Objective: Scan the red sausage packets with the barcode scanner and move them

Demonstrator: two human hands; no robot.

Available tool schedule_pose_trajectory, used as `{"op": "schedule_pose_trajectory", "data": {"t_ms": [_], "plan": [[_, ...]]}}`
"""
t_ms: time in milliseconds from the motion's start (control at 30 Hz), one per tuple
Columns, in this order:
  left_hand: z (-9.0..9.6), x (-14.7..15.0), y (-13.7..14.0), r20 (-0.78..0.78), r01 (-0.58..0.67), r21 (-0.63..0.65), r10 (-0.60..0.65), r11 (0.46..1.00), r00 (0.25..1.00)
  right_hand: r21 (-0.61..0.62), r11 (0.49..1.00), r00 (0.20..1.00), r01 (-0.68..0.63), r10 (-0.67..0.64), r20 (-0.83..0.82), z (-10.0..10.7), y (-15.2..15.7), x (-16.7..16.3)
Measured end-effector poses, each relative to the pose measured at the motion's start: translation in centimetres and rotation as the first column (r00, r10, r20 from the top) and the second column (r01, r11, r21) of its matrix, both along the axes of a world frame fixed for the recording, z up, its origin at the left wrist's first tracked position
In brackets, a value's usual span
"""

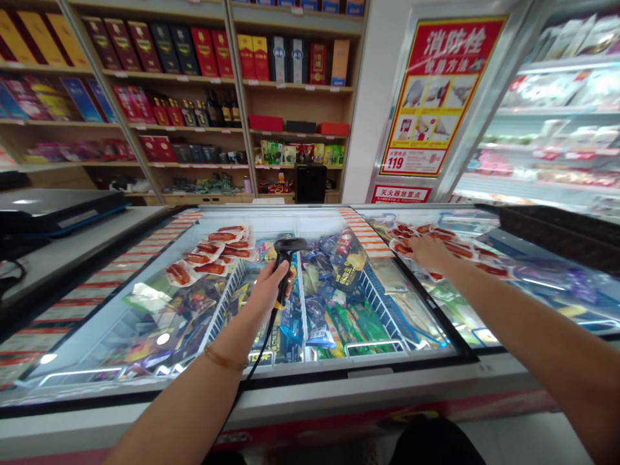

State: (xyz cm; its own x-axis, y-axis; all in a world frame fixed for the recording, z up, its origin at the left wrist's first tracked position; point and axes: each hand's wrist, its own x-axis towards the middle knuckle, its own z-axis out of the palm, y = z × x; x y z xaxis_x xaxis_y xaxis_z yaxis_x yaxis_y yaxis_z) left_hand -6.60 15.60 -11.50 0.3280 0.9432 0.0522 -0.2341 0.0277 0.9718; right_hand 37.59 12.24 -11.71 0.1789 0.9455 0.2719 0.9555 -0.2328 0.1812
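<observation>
My left hand (272, 284) is wrapped round the grip of a black barcode scanner (289, 245), held above the glass lid of a chest freezer; its cord hangs down past my wrist. To the right, my right hand (429, 253) reaches over the freezer, its fingers closed at the edge of a clear packet of reddish-brown sausages (402, 248). More such packets (458, 248) lie spread around that hand. On the left part of the lid rests another pile of sausage packets (213, 252). My right fingertips are partly hidden by the hand itself.
Under the glass, white wire baskets (303, 303) hold colourful frozen packages. A black-framed edge (426, 297) divides the lids. At far left stands a flat dark device (58, 206) on a counter. Shelves of boxes (169, 77), a red poster (438, 97) and a lit display fridge (557, 142) stand behind.
</observation>
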Motion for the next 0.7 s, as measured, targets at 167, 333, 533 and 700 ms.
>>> {"op": "schedule_pose_trajectory", "data": {"t_ms": [167,333,533,700], "plan": [[-0.4,0.2,0.2,0.018,-0.024,0.007,0.024,1.0,1.0,-0.011,0.996,0.992,-0.093,0.091,-0.088,-0.4,3.8,-5.3],[-0.9,0.3,0.5,-0.008,0.011,-0.011,-0.011,1.0,1.0,0.13,0.951,0.892,-0.279,0.307,-0.332,-1.9,5.9,-9.4],[-1.5,0.5,1.0,-0.011,0.027,0.004,-0.027,1.0,1.0,0.41,0.89,0.911,-0.199,0.323,-0.258,-2.2,4.6,-10.1],[-0.7,0.4,0.2,-0.01,0.035,0.009,-0.035,0.999,0.999,0.105,0.993,0.969,-0.05,0.073,-0.234,-0.8,2.9,-10.5]]}}
